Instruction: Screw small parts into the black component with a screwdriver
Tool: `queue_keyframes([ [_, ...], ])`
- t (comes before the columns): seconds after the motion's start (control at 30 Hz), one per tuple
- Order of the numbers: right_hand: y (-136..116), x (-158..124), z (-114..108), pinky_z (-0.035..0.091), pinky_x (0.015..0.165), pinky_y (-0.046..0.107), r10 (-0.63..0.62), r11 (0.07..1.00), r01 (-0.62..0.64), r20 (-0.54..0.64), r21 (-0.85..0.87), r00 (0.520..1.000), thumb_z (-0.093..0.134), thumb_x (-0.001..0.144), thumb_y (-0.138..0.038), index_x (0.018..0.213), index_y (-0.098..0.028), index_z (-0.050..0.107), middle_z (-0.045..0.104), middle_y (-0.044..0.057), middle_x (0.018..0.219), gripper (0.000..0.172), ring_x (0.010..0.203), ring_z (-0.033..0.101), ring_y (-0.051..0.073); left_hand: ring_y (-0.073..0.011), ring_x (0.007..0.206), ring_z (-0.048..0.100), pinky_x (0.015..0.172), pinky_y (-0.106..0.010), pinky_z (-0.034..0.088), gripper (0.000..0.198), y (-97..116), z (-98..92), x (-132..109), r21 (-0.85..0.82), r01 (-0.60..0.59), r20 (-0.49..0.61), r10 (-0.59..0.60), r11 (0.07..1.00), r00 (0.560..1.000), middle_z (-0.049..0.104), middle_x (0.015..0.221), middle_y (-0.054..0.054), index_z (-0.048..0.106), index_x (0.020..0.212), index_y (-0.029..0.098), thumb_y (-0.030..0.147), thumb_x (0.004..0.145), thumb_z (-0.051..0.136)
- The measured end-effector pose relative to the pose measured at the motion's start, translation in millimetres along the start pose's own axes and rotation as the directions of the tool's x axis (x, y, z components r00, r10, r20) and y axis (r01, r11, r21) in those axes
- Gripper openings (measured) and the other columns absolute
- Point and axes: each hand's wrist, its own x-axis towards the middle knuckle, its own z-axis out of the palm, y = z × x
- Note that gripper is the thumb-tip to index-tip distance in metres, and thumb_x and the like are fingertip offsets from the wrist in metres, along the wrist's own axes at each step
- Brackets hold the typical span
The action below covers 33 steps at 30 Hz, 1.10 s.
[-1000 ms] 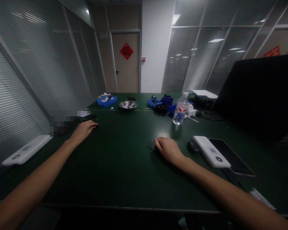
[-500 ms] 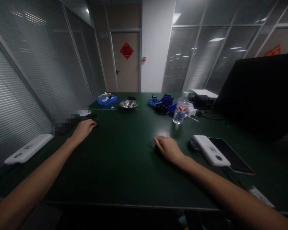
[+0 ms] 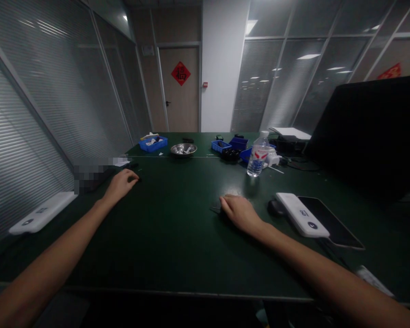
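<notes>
My left hand (image 3: 120,182) rests on the dark green table (image 3: 171,228) at the left. Its fingers are curled together, and the tips touch a small dark thing (image 3: 137,179) that I cannot make out. My right hand (image 3: 238,211) lies palm down near the table's middle with its fingers closed over a small flat dark object (image 3: 215,208). Only a corner of that object shows at the fingertips.
A white device (image 3: 41,212) lies at the left edge. Right of my right hand are a dark round object (image 3: 275,207), another white device (image 3: 302,215) and a black tablet (image 3: 333,224). Farther back stand a water bottle (image 3: 257,156), a metal bowl (image 3: 183,149), blue bins (image 3: 153,143) and a large dark monitor (image 3: 372,132).
Almost nothing: both hands stay where they were, and the view has only shifted slightly.
</notes>
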Motion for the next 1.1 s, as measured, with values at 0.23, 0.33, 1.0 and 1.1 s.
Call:
queue_keyframes([
  [0.23, 2.2, 0.5, 1.6, 0.037, 0.064, 0.026, -0.017, 1.000, 0.017, 0.013, 0.015, 1.000, 0.036, 0.107, -0.037, 0.082, -0.018, 0.065, 0.064, 0.004, 0.084, 0.043, 0.071, 0.058, 0.015, -0.0253, 0.091, 0.071, 0.086, -0.035, 0.053, 0.039, -0.5, 4.2, 5.2, -0.258, 0.221, 0.096, -0.203, 0.940, 0.974, 0.077, 0.099, -0.006, 0.075, 0.096, 0.021, 0.052, 0.072, 0.074],
  [0.33, 0.7, -0.9, -0.3, 0.037, 0.063, 0.025, -0.027, 0.999, 0.026, 0.023, 0.037, 0.999, 0.037, 0.106, -0.037, 0.085, -0.018, 0.066, 0.064, 0.005, 0.086, 0.041, 0.071, 0.058, 0.015, -0.0261, 0.091, 0.071, 0.084, -0.035, 0.052, 0.037, 7.2, 0.1, 4.1, -0.265, 0.224, 0.089, -0.208, 0.938, 0.974, 0.078, 0.095, -0.005, 0.077, 0.092, 0.022, 0.053, 0.071, 0.076],
  [1.0, 4.3, -1.4, 2.0, 0.035, 0.062, 0.025, -0.054, 0.997, 0.053, 0.026, 0.057, 0.998, 0.046, 0.103, -0.036, 0.089, -0.019, 0.064, 0.062, 0.004, 0.086, 0.028, 0.071, 0.056, 0.014, -0.0273, 0.095, 0.069, 0.088, -0.037, 0.050, 0.030, -7.2, 8.5, 0.7, -0.268, 0.223, 0.038, -0.221, 0.937, 0.975, 0.078, 0.101, -0.006, 0.079, 0.094, 0.022, 0.046, 0.076, 0.074],
  [1.1, 3.6, -1.6, 1.5, 0.036, 0.063, 0.025, -0.060, 0.997, 0.058, 0.025, 0.056, 0.998, 0.046, 0.103, -0.035, 0.090, -0.019, 0.064, 0.062, 0.004, 0.086, 0.027, 0.072, 0.056, 0.014, -0.0272, 0.095, 0.069, 0.088, -0.038, 0.050, 0.029, -2.7, 7.1, -0.6, -0.244, 0.191, 0.037, -0.188, 0.951, 0.982, 0.077, 0.104, -0.006, 0.079, 0.094, 0.022, 0.046, 0.079, 0.070],
])
